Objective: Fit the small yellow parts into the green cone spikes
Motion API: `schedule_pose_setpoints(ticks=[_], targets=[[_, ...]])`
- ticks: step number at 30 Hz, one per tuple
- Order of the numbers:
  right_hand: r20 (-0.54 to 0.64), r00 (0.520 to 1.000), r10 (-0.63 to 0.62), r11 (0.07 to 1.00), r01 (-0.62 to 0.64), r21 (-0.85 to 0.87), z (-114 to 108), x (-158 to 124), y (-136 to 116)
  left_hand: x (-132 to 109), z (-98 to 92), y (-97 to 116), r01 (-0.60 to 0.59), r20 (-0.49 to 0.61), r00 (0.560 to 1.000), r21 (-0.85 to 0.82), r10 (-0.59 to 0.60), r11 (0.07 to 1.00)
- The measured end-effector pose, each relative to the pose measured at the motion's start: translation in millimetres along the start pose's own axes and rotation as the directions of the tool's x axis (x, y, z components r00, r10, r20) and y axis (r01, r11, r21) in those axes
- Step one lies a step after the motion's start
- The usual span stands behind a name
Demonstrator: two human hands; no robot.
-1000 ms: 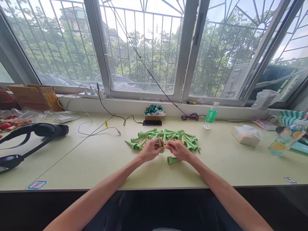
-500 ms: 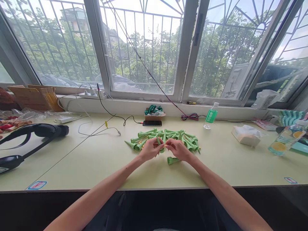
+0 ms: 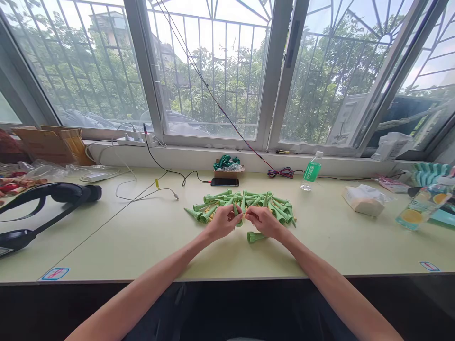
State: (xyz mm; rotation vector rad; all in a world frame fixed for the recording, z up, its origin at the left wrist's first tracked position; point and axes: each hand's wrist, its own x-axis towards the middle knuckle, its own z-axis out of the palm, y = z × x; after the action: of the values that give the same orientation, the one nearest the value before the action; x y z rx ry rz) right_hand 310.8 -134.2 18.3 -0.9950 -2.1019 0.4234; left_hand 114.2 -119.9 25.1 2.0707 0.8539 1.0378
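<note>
Between the fingers of my left hand is a green plastic cone-shaped spike, its pointed end up. My right hand is pinched close beside it, fingertips near the spike's side; what it grips is too small to make out. Behind both hands lies a heap of similar green spikes, with bits of yellow showing among them. One loose green spike lies apart in front of the heap, partly under my right hand.
Behind the heap lie a black phone and a small box. A water bottle and a tissue pack are to the right. A black headset and a white cable lie left on the table.
The spike in my left hand has shifted very slightly and stands more upright. My right hand has hardly moved.
</note>
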Motion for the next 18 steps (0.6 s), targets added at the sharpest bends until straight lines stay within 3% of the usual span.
schedule_pose_setpoints(ticks=[8, 18], targets=[[-0.03, 1.0, -0.008, 1.0, 0.009, 0.016, 0.2, 0.3, 0.0, 1.2, 0.0, 1.5, 0.018, -0.04, 0.999, -0.044, -0.02, 0.999], [-0.015, 0.999, -0.038, 0.999, 0.038, -0.013, 2.0, -0.4, 4.5, 0.2, -0.2, 2.3, -0.019, -0.017, 1.0, 0.02, 0.019, 1.0]])
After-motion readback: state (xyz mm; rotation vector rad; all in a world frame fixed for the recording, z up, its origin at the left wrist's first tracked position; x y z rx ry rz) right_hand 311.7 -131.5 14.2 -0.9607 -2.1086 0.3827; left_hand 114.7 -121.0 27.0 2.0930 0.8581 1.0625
